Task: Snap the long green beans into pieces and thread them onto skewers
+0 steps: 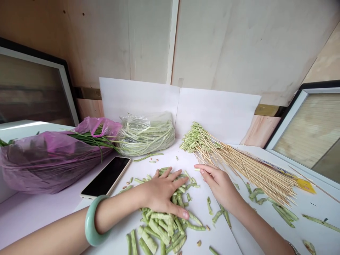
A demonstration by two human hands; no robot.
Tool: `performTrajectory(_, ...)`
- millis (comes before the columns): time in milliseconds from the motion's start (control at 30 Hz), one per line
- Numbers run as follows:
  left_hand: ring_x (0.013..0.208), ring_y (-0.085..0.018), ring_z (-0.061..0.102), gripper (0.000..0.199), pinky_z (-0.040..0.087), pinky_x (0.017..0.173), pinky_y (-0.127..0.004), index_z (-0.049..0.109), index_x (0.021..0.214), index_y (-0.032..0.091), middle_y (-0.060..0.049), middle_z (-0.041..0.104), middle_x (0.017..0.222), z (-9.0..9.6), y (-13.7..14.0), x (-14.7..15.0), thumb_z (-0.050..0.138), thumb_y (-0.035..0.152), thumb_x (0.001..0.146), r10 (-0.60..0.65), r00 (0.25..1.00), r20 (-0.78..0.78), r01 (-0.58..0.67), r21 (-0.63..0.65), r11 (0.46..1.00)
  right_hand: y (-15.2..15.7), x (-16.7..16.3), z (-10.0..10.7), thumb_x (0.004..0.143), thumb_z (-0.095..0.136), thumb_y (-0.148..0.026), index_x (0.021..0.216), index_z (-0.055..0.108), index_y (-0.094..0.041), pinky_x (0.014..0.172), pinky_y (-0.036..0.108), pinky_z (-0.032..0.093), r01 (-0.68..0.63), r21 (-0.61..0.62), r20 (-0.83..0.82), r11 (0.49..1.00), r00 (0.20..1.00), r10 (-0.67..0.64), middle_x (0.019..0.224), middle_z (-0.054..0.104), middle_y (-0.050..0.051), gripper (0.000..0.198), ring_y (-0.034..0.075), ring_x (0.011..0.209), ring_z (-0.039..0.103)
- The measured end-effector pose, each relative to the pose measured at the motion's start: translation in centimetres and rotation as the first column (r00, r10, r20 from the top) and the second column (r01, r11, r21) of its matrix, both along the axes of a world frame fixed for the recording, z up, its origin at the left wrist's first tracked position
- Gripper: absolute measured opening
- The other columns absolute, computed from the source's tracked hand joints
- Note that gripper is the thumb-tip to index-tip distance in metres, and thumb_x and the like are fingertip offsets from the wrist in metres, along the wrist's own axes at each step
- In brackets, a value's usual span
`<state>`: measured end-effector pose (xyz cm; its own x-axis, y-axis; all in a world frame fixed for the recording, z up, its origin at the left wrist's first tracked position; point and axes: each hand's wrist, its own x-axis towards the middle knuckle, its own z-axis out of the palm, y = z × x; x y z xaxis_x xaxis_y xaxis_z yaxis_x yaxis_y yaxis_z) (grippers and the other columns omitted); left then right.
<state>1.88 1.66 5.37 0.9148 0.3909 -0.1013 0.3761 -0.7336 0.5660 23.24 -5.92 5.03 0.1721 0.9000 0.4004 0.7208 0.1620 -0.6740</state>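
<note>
My left hand (pixel 163 191), with a pale green bangle at its wrist, lies with fingers spread over a pile of cut long bean pieces (pixel 159 230). Its palm hides part of the pile. Just right of it, my right hand (pixel 216 180) pinches a small piece of long bean (pixel 197 169) between thumb and fingers. Beyond the right hand lies a bundle of thin wooden skewers (pixel 249 170). Bean pieces (pixel 195 136) are threaded on their far ends, gathered in a heap.
A phone (pixel 106 177) lies left of the pile. Behind it sit a clear bag of long beans (pixel 146 134) and a purple bag of greens (pixel 53 159). White boards (pixel 217 113) stand at the back. Bean scraps (pixel 284 212) are scattered at the right.
</note>
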Motion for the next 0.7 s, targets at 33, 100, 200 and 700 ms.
performTrajectory(33,0.141,-0.044,-0.005,0.096,-0.007,0.105,-0.069,0.019,0.149,0.03,-0.011,0.006,0.158,0.0,0.0,0.0,0.057,0.071,0.071,-0.007,1.0,-0.004,0.007,0.008,1.0,0.0,-0.1,0.0,0.088,0.044,-0.033,0.102,0.07,-0.018,0.079,0.041,0.05,-0.005,0.001,0.014,1.0,1.0,0.005,0.105,0.069,0.011,0.034,0.027,0.091,0.063)
performTrajectory(100,0.141,-0.042,-0.007,0.093,-0.006,0.105,-0.069,0.015,0.15,0.03,-0.01,0.003,0.157,0.0,-0.1,0.0,0.051,0.073,0.075,-0.008,1.0,-0.017,0.009,0.029,1.0,0.1,-0.2,0.0,0.087,0.043,-0.033,0.099,0.071,-0.018,0.082,0.042,0.049,-0.013,0.003,0.037,1.0,0.999,0.013,0.103,0.069,0.011,0.034,0.027,0.093,0.064)
performTrajectory(200,0.142,-0.04,-0.009,0.089,-0.004,0.106,-0.069,0.01,0.15,0.032,-0.007,0.001,0.157,-0.1,-0.1,0.2,0.043,0.074,0.078,-0.014,0.999,-0.051,0.018,0.076,0.997,0.2,-0.2,-0.3,0.085,0.043,-0.034,0.097,0.071,-0.019,0.084,0.041,0.048,-0.014,0.003,0.06,1.0,0.998,0.014,0.103,0.07,0.011,0.034,0.027,0.095,0.064)
performTrajectory(700,0.144,-0.035,-0.006,0.072,0.001,0.106,-0.071,0.009,0.149,0.038,-0.001,0.002,0.158,-0.9,-0.2,-0.1,0.024,0.071,0.087,0.082,0.989,0.127,-0.1,0.146,0.984,1.3,1.8,-2.1,0.07,0.057,-0.035,0.069,0.056,-0.023,0.051,0.029,0.043,0.019,-0.073,-0.033,0.997,0.999,-0.021,0.052,0.061,-0.003,0.012,0.017,0.045,0.057)
